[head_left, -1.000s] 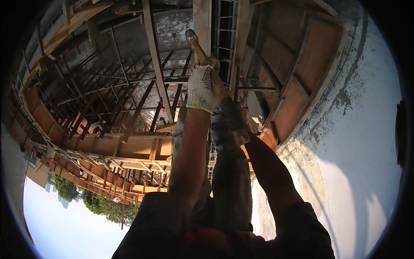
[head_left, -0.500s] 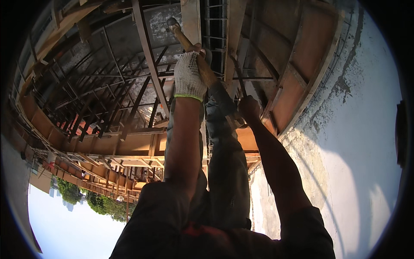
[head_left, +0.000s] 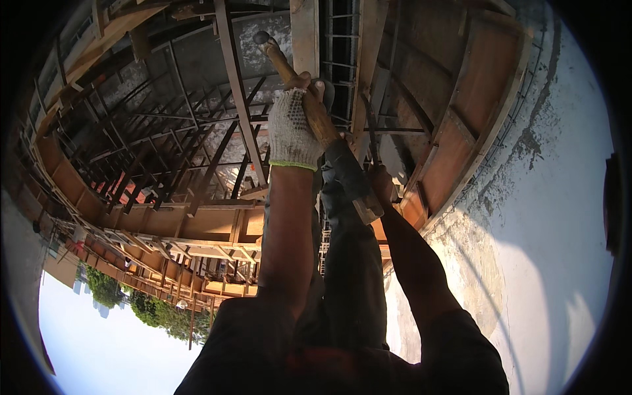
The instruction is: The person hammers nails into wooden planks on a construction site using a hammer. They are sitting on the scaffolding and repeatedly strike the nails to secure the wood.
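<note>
My left hand [head_left: 294, 125], in a white knit glove with bare fingertips, is wrapped round the wooden handle of a hammer [head_left: 322, 120]. The hammer's rounded metal head points up and left, and its dark-wrapped grip slants down toward my right forearm. My bare right hand [head_left: 380, 182] is closed on a slim dark metal bar [head_left: 370, 122] that rises from the fist beside a timber edge. Its fingers are in shadow and partly hidden. Between the timber boards [head_left: 305, 36] ahead runs a narrow channel with a steel rebar cage [head_left: 341, 66].
Wooden formwork panels [head_left: 471, 99] stand to the right, before a pale plastered wall [head_left: 546, 210]. Dark props and struts [head_left: 240, 85] crisscross a deep space at the left. More timber framing [head_left: 178, 224] curves behind my legs [head_left: 352, 276].
The view has shifted slightly, so the surroundings sit farther right. The hammer's wrapped end has swung lower, nearer my right forearm. Both hands keep their grips.
</note>
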The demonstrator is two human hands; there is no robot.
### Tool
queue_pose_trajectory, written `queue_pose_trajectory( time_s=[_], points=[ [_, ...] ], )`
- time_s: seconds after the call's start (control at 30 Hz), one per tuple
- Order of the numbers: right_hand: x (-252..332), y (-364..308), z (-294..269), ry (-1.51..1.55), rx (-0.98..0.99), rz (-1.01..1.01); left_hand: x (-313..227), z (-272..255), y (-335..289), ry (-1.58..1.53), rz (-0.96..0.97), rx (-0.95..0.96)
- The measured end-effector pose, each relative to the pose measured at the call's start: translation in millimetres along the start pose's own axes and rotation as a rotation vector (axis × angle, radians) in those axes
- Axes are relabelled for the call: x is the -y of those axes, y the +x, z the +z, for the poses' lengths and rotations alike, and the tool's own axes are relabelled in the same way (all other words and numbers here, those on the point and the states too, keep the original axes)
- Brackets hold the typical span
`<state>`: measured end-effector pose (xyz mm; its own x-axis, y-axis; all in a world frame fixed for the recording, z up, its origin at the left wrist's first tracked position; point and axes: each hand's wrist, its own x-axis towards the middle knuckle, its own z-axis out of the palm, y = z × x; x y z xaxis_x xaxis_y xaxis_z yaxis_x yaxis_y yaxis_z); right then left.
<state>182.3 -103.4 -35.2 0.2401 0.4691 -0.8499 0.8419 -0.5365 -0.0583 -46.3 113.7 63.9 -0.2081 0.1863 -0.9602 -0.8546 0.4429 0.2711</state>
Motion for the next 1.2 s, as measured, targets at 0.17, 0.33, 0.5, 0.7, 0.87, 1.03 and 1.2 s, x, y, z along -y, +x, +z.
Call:
queue_pose_trajectory(
  time_s=[0.17,0.33,0.5,0.7,0.87,1.03,1.2],
  points=[
    [10,-17,24,-0.056,0.022,0.257,-1,-13,3,0.056,0.074,-0.024],
    [-5,1,99,0.067,0.003,0.28,-4,-26,23,0.013,-0.005,0.088],
    [-28,3,119,0.12,-0.062,0.161,12,-47,31,-0.055,0.002,0.208],
    [-28,6,129,0.125,-0.099,0.184,30,-42,39,-0.074,-0.244,0.409],
    [-27,6,136,0.143,-0.084,0.202,44,-37,37,-0.064,-0.301,0.392],
    [-68,21,179,0.432,-0.179,-0.255,54,-22,36,-0.03,-0.302,0.456],
    [-86,33,175,0.831,0.079,-0.145,53,-21,36,0.004,-0.301,0.446]
  ],
)
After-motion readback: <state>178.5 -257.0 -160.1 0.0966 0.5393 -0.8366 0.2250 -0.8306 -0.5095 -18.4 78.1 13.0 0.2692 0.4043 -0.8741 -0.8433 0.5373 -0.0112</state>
